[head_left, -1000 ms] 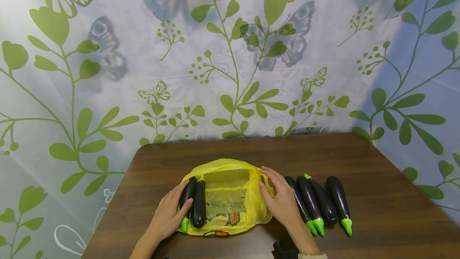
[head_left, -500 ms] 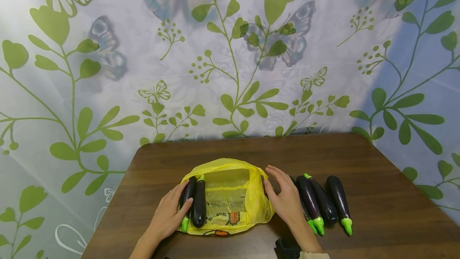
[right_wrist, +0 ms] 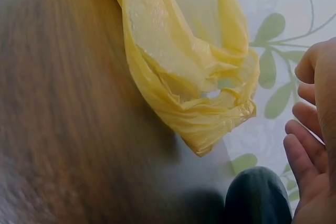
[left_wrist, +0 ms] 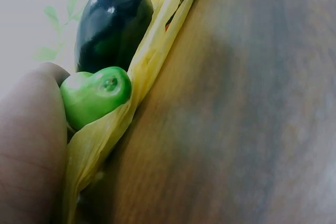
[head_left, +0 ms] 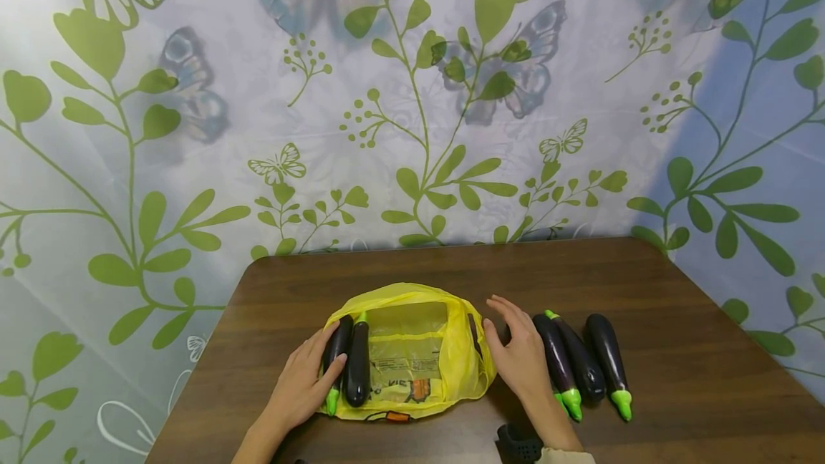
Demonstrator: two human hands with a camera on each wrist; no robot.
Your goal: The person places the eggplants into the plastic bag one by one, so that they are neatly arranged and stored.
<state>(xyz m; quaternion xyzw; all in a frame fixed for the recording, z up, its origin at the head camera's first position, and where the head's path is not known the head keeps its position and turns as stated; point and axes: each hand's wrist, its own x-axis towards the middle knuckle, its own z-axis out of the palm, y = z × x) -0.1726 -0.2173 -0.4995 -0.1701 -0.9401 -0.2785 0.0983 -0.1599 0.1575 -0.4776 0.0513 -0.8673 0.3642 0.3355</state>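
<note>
A yellow plastic bag (head_left: 464, 360) lies on the table with its mouth held wide. Inside its left part are two dark eggplants with green stems, the outer eggplant (head_left: 337, 349) and the inner eggplant (head_left: 357, 367). My left hand (head_left: 301, 382) lies over the outer eggplant, thumb and fingers bent round it at the bag's left edge. In the left wrist view its green stem (left_wrist: 97, 95) shows beside the palm. My right hand (head_left: 520, 356), fingers loosely bent and holding nothing, hovers just right of the bag and partly hides the nearest loose eggplant (right_wrist: 257, 198).
On the brown wooden table (head_left: 696, 378), several loose eggplants (head_left: 583, 360) lie side by side right of the right hand. A black strap (head_left: 518, 442) is at the right wrist. A patterned cloth (head_left: 412, 127) hangs behind the table.
My right hand has let go of the bag's right side and moved right, toward the loose eggplants. The bag's right side has spread slightly outward. The left hand stays in place.
</note>
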